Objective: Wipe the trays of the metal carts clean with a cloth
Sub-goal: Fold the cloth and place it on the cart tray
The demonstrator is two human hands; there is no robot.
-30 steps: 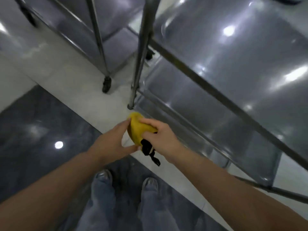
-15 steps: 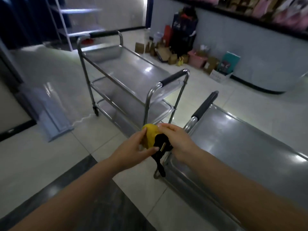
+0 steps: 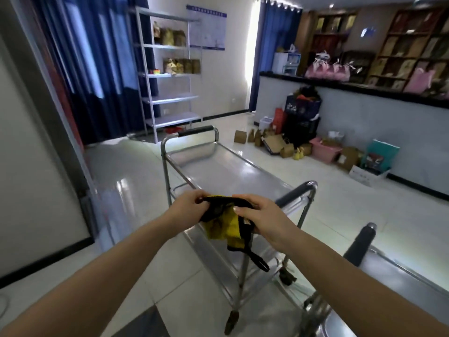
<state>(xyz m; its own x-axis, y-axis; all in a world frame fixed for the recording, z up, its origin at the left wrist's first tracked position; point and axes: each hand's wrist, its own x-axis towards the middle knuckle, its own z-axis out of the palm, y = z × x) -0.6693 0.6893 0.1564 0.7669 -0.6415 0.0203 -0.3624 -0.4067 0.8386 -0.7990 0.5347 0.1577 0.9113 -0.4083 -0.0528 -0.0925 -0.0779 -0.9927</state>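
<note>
Between the two raised hands, in front of the chest, hangs a yellow cloth with black edging, stretched along its top edge. The left hand pinches the cloth's left corner with thumb and curled fingers; the right hand grips the right side, thumb on top and fingers wrapped behind. The cloth's body droops below the hands, and a black strap loop dangles from its lower right corner. Just beyond the hands stands a metal cart, its shiny top tray running away from the viewer, black-gripped handles at the far and near ends. A second metal cart sits at the lower right, its black handle near the right forearm. The cloth touches neither cart's tray. Cardboard boxes line the floor by a dark-topped counter.
</note>
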